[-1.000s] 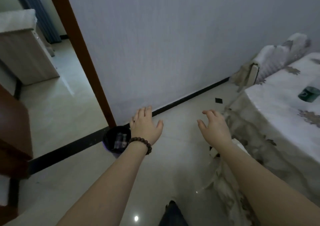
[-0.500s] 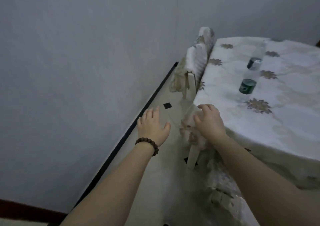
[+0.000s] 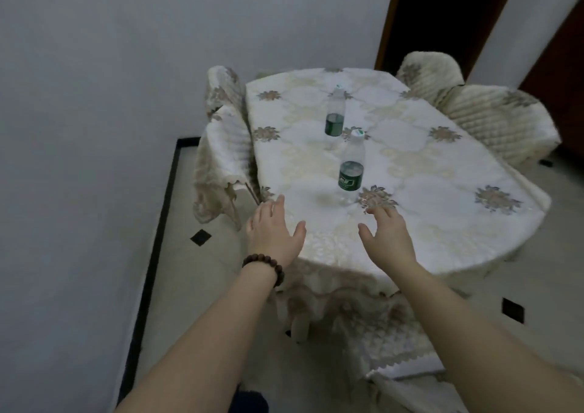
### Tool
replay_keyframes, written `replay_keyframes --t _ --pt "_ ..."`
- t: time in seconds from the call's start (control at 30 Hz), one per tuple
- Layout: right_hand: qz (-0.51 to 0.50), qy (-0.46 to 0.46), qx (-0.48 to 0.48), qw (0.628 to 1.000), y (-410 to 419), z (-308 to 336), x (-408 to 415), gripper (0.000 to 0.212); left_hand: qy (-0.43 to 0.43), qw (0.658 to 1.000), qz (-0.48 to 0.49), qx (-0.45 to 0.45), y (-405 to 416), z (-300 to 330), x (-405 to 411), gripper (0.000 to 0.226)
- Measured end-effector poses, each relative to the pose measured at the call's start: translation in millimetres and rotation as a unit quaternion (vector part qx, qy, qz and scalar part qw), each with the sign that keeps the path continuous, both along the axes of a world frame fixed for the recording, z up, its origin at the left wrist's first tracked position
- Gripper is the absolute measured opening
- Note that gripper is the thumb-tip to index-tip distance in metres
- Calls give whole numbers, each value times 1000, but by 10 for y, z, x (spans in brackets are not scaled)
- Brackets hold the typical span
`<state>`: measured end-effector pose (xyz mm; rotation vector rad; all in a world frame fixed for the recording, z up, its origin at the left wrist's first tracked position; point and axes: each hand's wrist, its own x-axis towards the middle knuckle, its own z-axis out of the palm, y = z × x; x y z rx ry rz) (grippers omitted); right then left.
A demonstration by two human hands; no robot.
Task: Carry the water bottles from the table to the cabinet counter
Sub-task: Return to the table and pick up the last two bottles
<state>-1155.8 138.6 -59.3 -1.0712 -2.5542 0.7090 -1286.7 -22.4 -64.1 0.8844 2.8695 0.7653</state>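
Two clear water bottles with green labels stand upright on the table, which is draped in a white floral cloth. The near bottle is just beyond my fingertips, and the far bottle stands behind it, toward the table's middle. My left hand, with a bead bracelet at the wrist, hovers over the table's near left edge, fingers spread and holding nothing. My right hand is over the tablecloth just below the near bottle, also spread and holding nothing, not touching the bottle.
A covered chair sits against the table's left side by the wall. Two more quilted chairs stand at the far right. A dark doorway opens behind the table. Another covered seat is low, in front of me.
My view has swung right from the wall and doorway to face the table. Both bottles have come fully into view, and both hands now reach over the table's near edge.
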Motion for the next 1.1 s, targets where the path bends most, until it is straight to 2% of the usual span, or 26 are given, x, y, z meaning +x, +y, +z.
replay_keyframes --t 0.33,0.53,0.63,0.73,0.8,0.97,1.1 --pt "-191 71 -63 977 50 6 -1130 52 9 987 -160 3 456 143 -1667 71" --pt "-270 104 -98 952 249 -56 -1439 79 5 980 -201 11 829 42 -2088 70" --pt "-283 152 -127 938 424 -85 -1610 101 -8 977 -213 16 1043 -76 -2193 68" --pt "-279 190 -141 931 610 -188 -1788 114 -17 977 -212 24 1299 -161 -2290 67" --pt "-278 193 -152 929 720 -284 -1860 113 -41 977 -205 37 1465 -186 -2338 67" --pt "-289 187 -165 924 951 -430 -1891 82 -125 971 -184 93 1920 -192 -2447 64" --pt "-287 205 -160 922 1167 -407 -1873 76 -163 963 -171 126 2223 -170 -2549 70"
